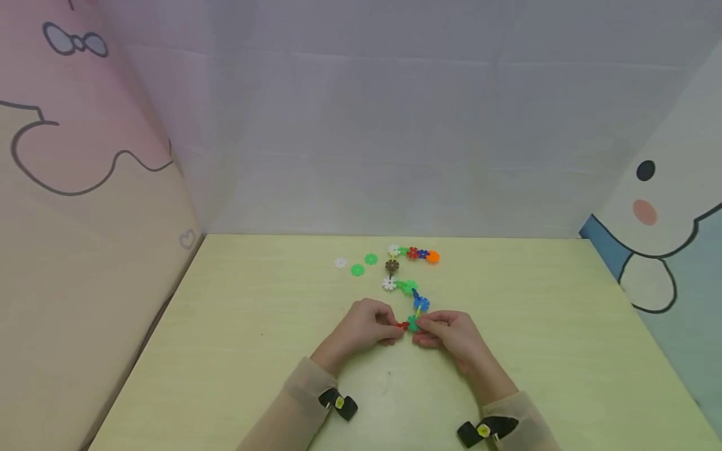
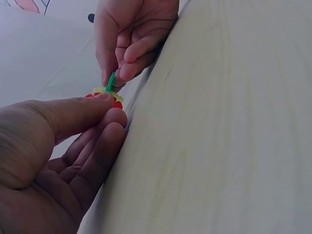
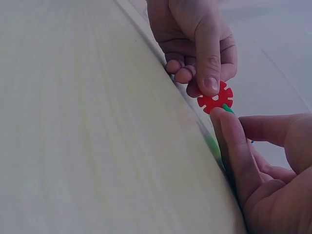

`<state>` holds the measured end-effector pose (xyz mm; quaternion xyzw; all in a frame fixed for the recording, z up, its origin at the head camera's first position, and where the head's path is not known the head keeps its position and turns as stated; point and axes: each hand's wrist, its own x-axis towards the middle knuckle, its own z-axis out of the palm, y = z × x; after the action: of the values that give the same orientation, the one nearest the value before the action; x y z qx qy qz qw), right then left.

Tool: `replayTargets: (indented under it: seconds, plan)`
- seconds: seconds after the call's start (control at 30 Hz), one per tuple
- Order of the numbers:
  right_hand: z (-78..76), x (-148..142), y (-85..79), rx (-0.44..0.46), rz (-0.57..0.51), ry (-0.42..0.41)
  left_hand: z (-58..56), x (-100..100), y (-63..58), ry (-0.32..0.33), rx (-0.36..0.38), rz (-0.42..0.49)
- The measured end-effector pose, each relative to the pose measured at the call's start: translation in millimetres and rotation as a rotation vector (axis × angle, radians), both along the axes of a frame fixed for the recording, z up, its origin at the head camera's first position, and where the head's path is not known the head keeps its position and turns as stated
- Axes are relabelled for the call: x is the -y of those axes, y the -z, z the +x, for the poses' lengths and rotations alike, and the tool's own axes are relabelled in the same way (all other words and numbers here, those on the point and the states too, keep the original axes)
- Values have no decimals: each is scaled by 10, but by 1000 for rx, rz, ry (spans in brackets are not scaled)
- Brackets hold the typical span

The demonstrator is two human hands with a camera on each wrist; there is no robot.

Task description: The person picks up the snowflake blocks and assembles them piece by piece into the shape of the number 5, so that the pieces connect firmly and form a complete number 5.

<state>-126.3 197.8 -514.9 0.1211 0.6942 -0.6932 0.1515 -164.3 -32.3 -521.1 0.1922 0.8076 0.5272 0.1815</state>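
Between thumb and fingers my left hand (image 1: 365, 327) pinches a red notched disc (image 3: 215, 99), a snowflake-shaped plastic piece. My right hand (image 1: 453, 334) pinches a green notched disc (image 1: 413, 323) just to its right. The red and green discs meet edge to edge at a slot, the green one seen edge-on in the left wrist view. From the green disc a joined chain runs away from me through a yellow piece (image 1: 418, 311), a blue disc (image 1: 421, 304), a light green disc (image 1: 408, 287), a white disc (image 1: 390, 284) and a brown disc (image 1: 392, 266).
Behind the brown disc the chain turns right, past another white disc (image 1: 393, 250) and a red disc (image 1: 413, 253), ending at an orange disc (image 1: 432, 257). Loose to the left lie a white disc (image 1: 341, 263) and two green discs (image 1: 358, 270). Printed cloth walls surround the table (image 1: 225, 326).
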Motion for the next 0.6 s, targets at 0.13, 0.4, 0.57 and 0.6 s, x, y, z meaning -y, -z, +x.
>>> replayTargets:
  seconds: [0.13,0.4,0.57,0.6]
  plan:
    - [-1,16,8,-2,7,13,-2,-2,6,1,-8,3]
    - [2,40,16,-9,13,30,2,-23,26,-6,-3,12]
    - [24,59,-6,-21,-2,16,9,-37,15,-11,6,23]
    - [28,61,-9,-21,-5,12,11,-39,10,-12,7,24]
